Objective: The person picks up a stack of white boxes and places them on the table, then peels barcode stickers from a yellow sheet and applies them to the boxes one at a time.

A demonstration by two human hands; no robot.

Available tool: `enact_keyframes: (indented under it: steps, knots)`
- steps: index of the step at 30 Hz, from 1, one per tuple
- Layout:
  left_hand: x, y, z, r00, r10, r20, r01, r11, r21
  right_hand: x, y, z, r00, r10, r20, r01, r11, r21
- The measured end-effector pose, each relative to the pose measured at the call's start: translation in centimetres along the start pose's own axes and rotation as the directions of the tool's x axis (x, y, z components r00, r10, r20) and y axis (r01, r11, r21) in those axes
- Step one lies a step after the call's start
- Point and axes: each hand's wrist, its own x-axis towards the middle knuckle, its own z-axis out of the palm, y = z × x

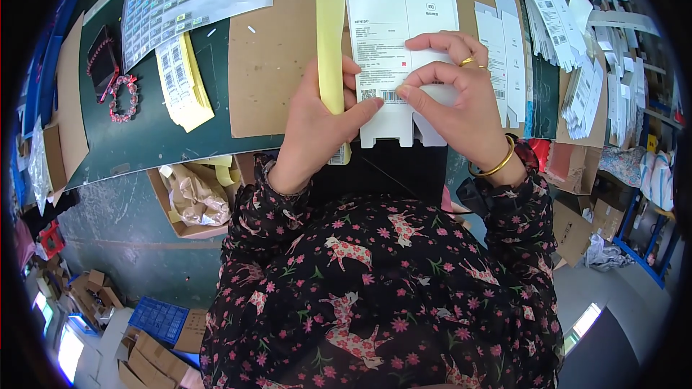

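A flattened white carton (382,14) with printed text lies in front of me on a sheet of brown cardboard (270,65). My left hand (317,115) grips a long yellow strip of label backing (330,29), and its thumb presses on the carton's lower edge. Beside that thumb is a small barcode label (391,96) on the carton. The thumb and index finger of my right hand (461,94) meet in a pinch at the label's right end. Whether that end is stuck down is hidden by the fingertips.
More flat white cartons (501,57) lie to the right, with stacks (551,21) farther right. Left of the cardboard are folded yellow label strips (184,83), a sheet of small labels (194,0) and a bead bracelet (123,99). An open box (194,229) holds crumpled paper below the table edge.
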Motion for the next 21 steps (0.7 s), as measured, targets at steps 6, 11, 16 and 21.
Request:
enact_keyframes:
  steps: [6,11,16,21]
  knots:
    - [0.6,-0.2,0.2,1.000,-0.016,0.001,0.016,1.000,-0.021,0.2,0.4,0.1,1.000,0.008,-0.006,-0.008,1.000,-0.011]
    - [0.2,1.2,0.1,0.999,0.024,-0.045,-0.023,0.999,0.035,0.9,-0.9,-0.6,0.996,-0.069,-0.058,0.066,0.997,-0.042]
    - [0.5,-2.7,-0.4,0.978,0.174,-0.111,-0.142,0.958,0.250,0.5,-1.2,1.2,0.989,-0.107,-0.106,0.093,0.987,-0.131]
    - [0.0,-2.3,0.4,0.985,0.165,-0.056,-0.157,0.981,0.117,-0.2,-1.8,1.3,0.985,-0.055,-0.161,0.036,0.993,-0.114]
